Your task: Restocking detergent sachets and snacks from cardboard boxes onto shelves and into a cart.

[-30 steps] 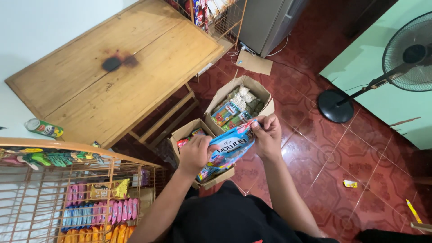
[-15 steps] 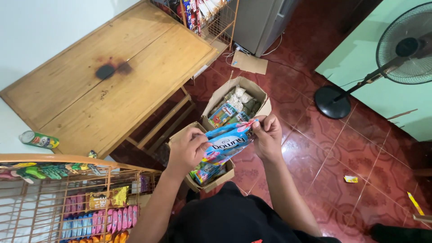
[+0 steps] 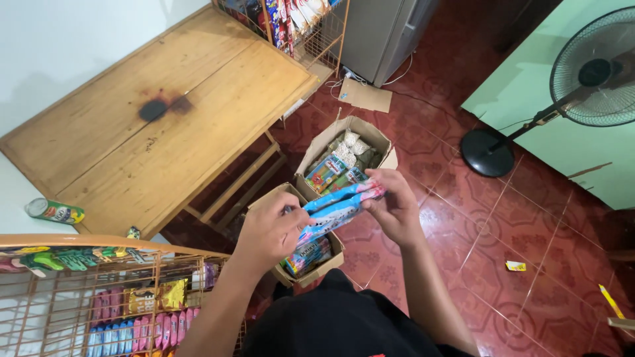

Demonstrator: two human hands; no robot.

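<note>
Blue-and-pink, glossy plastic, the long snack packet [image 3: 338, 210] now shows only its thin edge, where half a second ago its printed face looked up; it has been tipped over between the hands and has drifted up with them, so the grip reads as a turning hold, not a carry. The left hand [image 3: 270, 231] is closed round the packet's lower end at about eight o'clock, fingers curled over the top. The right hand [image 3: 395, 210] pinches the upper end at two o'clock, thumb against fingertips, otherwise loosely open. The packet spans the gap between them, held clear in the air.

Directly beneath it sits the near brown cardboard box [image 3: 305, 263], with more packets of the same kind inside. At twelve o'clock stands a second open cardboard box [image 3: 346, 156] filled with mixed packets. At ten o'clock is the wooden table [image 3: 159, 125], scorched dark in one spot. At seven o'clock an orange wire rack [image 3: 99, 291] holds rows of sweets. At two o'clock a black pedestal fan [image 3: 582, 73] stands on red floor tiles.
</note>
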